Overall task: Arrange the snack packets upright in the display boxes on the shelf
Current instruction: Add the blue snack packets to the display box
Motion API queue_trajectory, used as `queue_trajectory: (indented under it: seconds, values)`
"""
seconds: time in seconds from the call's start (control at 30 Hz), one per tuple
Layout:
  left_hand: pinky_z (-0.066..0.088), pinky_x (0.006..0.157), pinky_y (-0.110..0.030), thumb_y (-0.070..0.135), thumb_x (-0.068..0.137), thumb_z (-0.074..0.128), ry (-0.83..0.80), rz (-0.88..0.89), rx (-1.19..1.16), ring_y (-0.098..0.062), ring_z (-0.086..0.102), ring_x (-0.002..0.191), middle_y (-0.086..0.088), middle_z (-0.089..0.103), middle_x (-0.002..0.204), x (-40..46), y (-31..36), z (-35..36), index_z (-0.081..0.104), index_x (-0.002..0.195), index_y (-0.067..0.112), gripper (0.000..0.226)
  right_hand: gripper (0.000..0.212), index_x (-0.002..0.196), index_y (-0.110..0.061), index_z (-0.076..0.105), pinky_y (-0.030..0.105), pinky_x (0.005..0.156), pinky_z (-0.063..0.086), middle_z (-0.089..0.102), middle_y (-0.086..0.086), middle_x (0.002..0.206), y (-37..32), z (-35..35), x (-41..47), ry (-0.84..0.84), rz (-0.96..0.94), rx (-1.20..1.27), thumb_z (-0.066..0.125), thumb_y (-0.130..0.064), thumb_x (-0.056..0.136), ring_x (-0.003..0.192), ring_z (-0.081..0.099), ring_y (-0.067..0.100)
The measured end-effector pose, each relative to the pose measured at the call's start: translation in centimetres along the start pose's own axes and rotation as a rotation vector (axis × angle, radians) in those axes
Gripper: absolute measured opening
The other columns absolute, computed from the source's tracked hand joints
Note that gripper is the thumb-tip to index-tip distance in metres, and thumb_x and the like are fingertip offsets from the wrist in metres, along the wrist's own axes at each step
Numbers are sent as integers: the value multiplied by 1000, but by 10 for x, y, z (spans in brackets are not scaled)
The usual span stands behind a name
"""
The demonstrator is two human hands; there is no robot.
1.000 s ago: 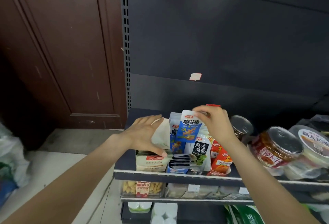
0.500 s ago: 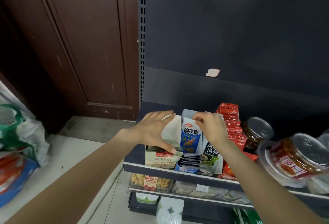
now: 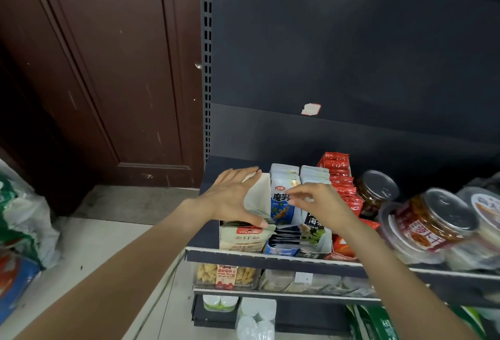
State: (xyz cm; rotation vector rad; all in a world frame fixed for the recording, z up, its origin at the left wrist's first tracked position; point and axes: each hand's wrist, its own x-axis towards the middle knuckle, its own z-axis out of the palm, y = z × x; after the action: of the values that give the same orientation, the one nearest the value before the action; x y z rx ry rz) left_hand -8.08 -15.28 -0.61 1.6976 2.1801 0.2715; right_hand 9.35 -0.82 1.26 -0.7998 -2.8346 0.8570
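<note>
The left hand [image 3: 230, 199] lies spread flat against the white display box flap [image 3: 258, 196], thumb on the beige packets [image 3: 243, 237] at the near left of the shelf [image 3: 270, 254], as it did half a second ago. The right hand [image 3: 322, 207] has let go of the blue-and-white snack packet [image 3: 281, 204]; its fingers now hover loosely curled just in front of it. That packet stands upright in the middle display box, lower than before, with red packets [image 3: 342, 180] to its right.
</note>
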Motion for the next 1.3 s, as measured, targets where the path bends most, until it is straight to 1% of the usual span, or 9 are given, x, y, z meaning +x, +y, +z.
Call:
queue_trajectory:
  seconds: [0.23,0.5,0.7,0.8,0.93,1.03,1.1,1.2,1.3]
  values:
    - [-6,115,-34,71,71,61,4,4,-22,-16,-3,144,7,-4,158,0,-2,2,0,151,21,113,35,106,-32,70,18,85,51,70,-9,105,-8,6,-33,-104,53,-44,63,-4,86,90,62,-3]
    - [-4,117,-37,70,69,62,19,-14,-34,-18,-2,145,5,-1,159,-3,0,3,1,151,21,113,9,90,-14,74,35,78,54,72,3,86,-17,26,-38,192,159,-126,66,-14,86,78,65,16]
    - [-4,117,-38,67,71,64,18,-27,-77,-20,-6,146,3,-1,159,0,5,1,7,151,20,109,9,86,-8,74,5,58,42,69,2,77,-29,1,-48,398,225,25,67,-14,85,59,59,5]
    - [4,117,-35,55,79,65,66,20,-223,-19,-1,146,4,8,158,-3,17,-2,22,149,23,89,9,86,-7,73,4,57,43,68,-2,77,-32,-16,-57,475,237,110,66,-12,86,51,59,-1]
    - [32,105,-26,34,87,64,55,139,-484,-12,39,131,1,47,141,-3,41,-8,47,135,21,52,9,88,-10,73,5,56,45,65,-9,74,-35,-38,-73,562,235,179,66,-15,86,56,60,-2]
    - [40,89,-23,21,89,64,116,175,-512,-11,57,109,1,66,113,3,62,-11,64,109,16,21,8,83,-16,74,27,68,56,72,-1,80,-27,-51,-89,626,233,301,66,-16,86,70,67,10]
    - [45,83,-26,15,88,64,162,170,-538,-13,62,95,-2,70,100,7,79,-11,68,95,12,8,16,73,-22,72,36,66,57,72,-4,73,-17,-60,-104,681,235,400,67,-14,85,70,69,22]
    - [49,82,-29,11,88,64,186,192,-567,-14,63,86,-2,69,89,12,110,-7,69,86,12,5,10,77,-12,73,17,57,49,67,-20,59,0,-72,-137,747,249,406,67,-10,85,57,62,-2]
    - [45,74,-17,10,88,63,223,256,-603,-6,60,77,5,66,83,14,151,1,69,86,12,7,19,70,-24,69,29,63,50,68,-13,62,22,-82,-180,796,284,422,68,-10,83,60,61,3]
